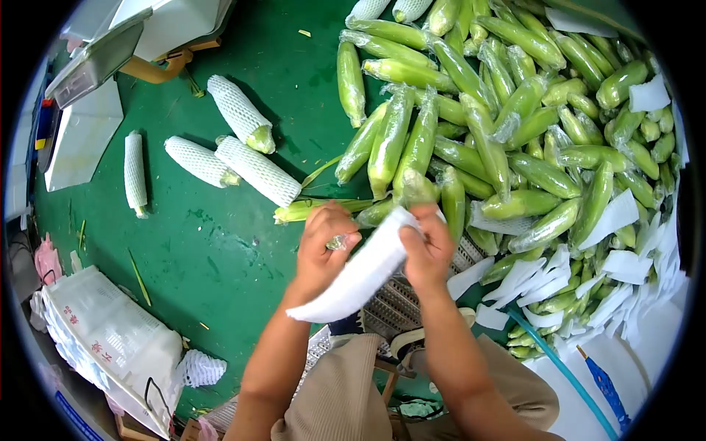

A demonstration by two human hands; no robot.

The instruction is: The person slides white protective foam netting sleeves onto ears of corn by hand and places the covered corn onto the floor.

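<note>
A flattened white foam net sleeve [360, 272] hangs between my hands above my knees. My right hand [429, 246] pinches its upper end, thumb on top. My left hand [323, 242] is closed, with a small bit of clear wrap and green showing between its fingers; what it holds is mostly hidden. Just beyond my hands, an unwrapped green corn cob [294, 212] lies on the green surface. Right beside it begins a large pile of corn in clear film [478, 147]. Several cobs in white foam nets [250, 165] lie to the upper left.
White foam sleeves [625, 266] are scattered over the pile's right side. A white foam box with a printed bag [110, 323] stands at lower left. White boxes [84, 140] stand at upper left. A blue hose [562, 371] and a blue umbrella [604, 386] are at lower right.
</note>
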